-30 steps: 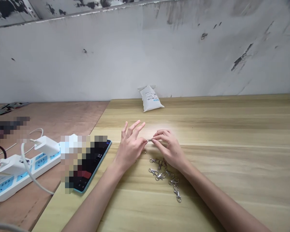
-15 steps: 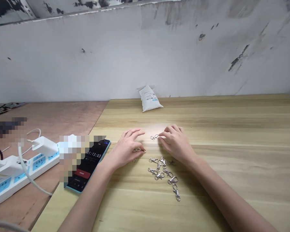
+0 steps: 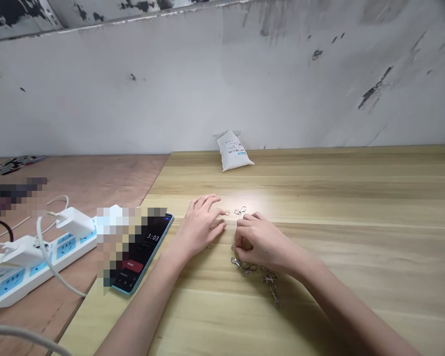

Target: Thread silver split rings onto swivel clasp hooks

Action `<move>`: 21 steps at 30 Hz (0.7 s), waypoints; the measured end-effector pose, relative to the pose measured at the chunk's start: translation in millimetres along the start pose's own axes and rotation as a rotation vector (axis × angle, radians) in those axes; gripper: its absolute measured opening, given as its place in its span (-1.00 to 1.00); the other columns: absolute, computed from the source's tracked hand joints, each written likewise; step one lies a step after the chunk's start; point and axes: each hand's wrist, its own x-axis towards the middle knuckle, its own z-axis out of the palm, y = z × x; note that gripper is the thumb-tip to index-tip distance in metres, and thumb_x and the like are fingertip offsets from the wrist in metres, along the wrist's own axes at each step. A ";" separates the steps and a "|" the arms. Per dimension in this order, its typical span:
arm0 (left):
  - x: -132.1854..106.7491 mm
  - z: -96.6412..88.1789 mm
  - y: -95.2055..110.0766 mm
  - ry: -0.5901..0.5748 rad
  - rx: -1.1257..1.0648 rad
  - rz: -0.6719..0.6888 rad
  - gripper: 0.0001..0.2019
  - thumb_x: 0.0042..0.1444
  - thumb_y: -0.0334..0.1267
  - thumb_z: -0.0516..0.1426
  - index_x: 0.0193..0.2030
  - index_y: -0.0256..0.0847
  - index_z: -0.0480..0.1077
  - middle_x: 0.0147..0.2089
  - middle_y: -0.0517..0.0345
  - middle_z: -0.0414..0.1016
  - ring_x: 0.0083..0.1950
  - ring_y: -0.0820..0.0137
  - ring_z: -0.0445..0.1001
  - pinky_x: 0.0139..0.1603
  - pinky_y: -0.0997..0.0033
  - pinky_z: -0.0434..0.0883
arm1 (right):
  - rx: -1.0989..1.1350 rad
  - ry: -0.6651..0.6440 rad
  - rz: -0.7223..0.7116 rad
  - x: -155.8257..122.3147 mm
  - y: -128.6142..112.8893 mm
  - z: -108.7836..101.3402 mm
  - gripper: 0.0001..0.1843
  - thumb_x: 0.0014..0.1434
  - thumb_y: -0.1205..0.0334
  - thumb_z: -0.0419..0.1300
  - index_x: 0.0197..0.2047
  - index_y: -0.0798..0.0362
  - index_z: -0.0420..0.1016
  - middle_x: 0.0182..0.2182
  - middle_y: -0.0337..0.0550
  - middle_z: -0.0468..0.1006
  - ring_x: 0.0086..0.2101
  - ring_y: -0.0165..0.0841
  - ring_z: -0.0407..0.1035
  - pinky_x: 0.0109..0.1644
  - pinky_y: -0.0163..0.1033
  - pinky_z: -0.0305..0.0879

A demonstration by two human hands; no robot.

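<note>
Clasp (image 3: 233,247), on the desk (image 3: 356,222) well in from its left edge, is pinched between the thumb and index finger of the right hand (image 3: 261,242); only its ring end shows past the fingertips. That hand rests low, knuckles up, with thumb and index bent into a loop around a small gap and the other fingers curled above. Its wrist is nearly straight, and the forearm slants back to the lower right.

The left hand (image 3: 200,222) lies palm down, nearer the desk's left edge, fingers reaching forward and rightward, thumb and index spread apart. Its index tip comes right up to a loose ring (image 3: 227,212); I cannot tell whether they touch. A bit of metal (image 3: 209,245) shows partly beneath this hand.

Just right of the ring lies a second clasp (image 3: 241,210). More clasps (image 3: 248,268) spread on the near side of the right hand, partly in its shadow.

Farther out, a phone (image 3: 144,257) lies along the left edge, and a white packet (image 3: 234,151) sits at the far edge, before the wall (image 3: 170,99). Past the left edge, a power strip (image 3: 65,247) holds white plugs (image 3: 74,222).
</note>
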 end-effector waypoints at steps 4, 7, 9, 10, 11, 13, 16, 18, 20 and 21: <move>4.3 11.0 4.0 0.015 0.046 -0.042 -0.79 0.24 -0.27 0.10 -0.04 -0.16 0.48 0.20 -0.09 0.37 0.31 0.08 0.21 0.24 -0.05 0.25 | -0.016 0.055 -0.016 1.9 4.3 5.9 -0.86 -0.05 0.47 0.18 -0.50 0.03 0.39 -0.50 -0.26 0.48 -0.37 -0.37 0.31 -0.07 -0.19 0.14; 6.8 15.5 8.7 0.045 0.072 -0.035 -0.81 0.24 -0.30 0.08 -0.11 -0.20 0.51 0.20 -0.12 0.38 0.31 0.06 0.22 0.23 -0.03 0.27 | -0.062 0.095 -0.038 2.1 8.0 8.5 -0.87 0.02 0.46 0.17 -0.40 0.04 0.43 -0.43 -0.24 0.52 -0.31 -0.35 0.34 -0.02 -0.17 0.12; 7.3 16.4 10.2 0.066 0.085 -0.028 -0.84 0.23 -0.32 0.10 -0.17 -0.22 0.52 0.19 -0.11 0.39 0.30 0.07 0.23 0.22 -0.02 0.28 | -0.090 0.110 -0.052 2.3 9.9 9.0 -0.89 0.06 0.44 0.18 -0.37 0.04 0.44 -0.42 -0.23 0.52 -0.30 -0.35 0.35 -0.01 -0.17 0.12; 7.3 16.5 10.1 0.078 0.091 -0.027 -0.85 0.23 -0.33 0.10 -0.20 -0.22 0.52 0.19 -0.10 0.40 0.30 0.07 0.24 0.22 -0.01 0.29 | -0.108 0.117 -0.058 2.4 10.6 9.0 -0.90 0.09 0.42 0.18 -0.37 0.04 0.45 -0.42 -0.24 0.52 -0.31 -0.36 0.35 -0.01 -0.17 0.12; 7.2 16.4 9.6 0.089 0.097 -0.027 -0.86 0.23 -0.34 0.11 -0.24 -0.22 0.51 0.18 -0.09 0.41 0.29 0.08 0.24 0.21 0.00 0.30 | -0.128 0.128 -0.062 2.7 11.0 9.1 -0.91 0.11 0.41 0.18 -0.36 0.04 0.45 -0.42 -0.23 0.51 -0.31 -0.36 0.36 -0.01 -0.18 0.12; 6.8 15.9 7.7 0.108 0.106 -0.027 -0.86 0.22 -0.36 0.11 -0.29 -0.23 0.50 0.16 -0.07 0.42 0.28 0.08 0.26 0.20 0.02 0.31 | -0.177 0.152 -0.068 3.1 11.0 9.2 -0.92 0.15 0.39 0.17 -0.34 0.06 0.47 -0.40 -0.21 0.52 -0.31 -0.35 0.37 -0.02 -0.17 0.12; 5.7 15.1 4.4 0.121 0.103 -0.028 -0.85 0.23 -0.38 0.10 -0.33 -0.25 0.48 0.13 -0.06 0.45 0.25 0.08 0.28 0.19 0.04 0.31 | -0.248 0.168 -0.072 3.1 9.9 9.6 -0.89 0.20 0.36 0.16 -0.33 0.07 0.51 -0.41 -0.18 0.52 -0.33 -0.34 0.38 -0.03 -0.16 0.12; 4.7 14.8 2.6 0.120 0.076 -0.033 -0.85 0.22 -0.40 0.10 -0.34 -0.25 0.47 0.11 -0.06 0.46 0.24 0.09 0.29 0.18 0.04 0.31 | -0.291 0.169 -0.082 2.7 9.5 9.6 -0.84 0.23 0.35 0.14 -0.35 0.06 0.53 -0.42 -0.18 0.51 -0.34 -0.34 0.37 -0.03 -0.16 0.12; 4.0 14.9 1.5 0.116 0.012 -0.057 -0.88 0.20 -0.40 0.12 -0.33 -0.25 0.47 0.08 -0.04 0.47 0.21 0.11 0.31 0.15 0.04 0.32 | -0.328 0.179 -0.091 2.2 9.9 9.6 -0.81 0.25 0.34 0.13 -0.36 0.05 0.54 -0.42 -0.17 0.50 -0.34 -0.33 0.36 -0.02 -0.15 0.12; 3.8 15.1 1.3 0.113 -0.033 -0.075 -0.91 0.18 -0.40 0.14 -0.33 -0.24 0.47 0.06 -0.02 0.48 0.18 0.12 0.33 0.13 0.05 0.32 | -0.344 0.185 -0.095 2.1 10.5 9.6 -0.80 0.26 0.33 0.12 -0.36 0.05 0.55 -0.42 -0.18 0.50 -0.34 -0.34 0.35 -0.02 -0.15 0.12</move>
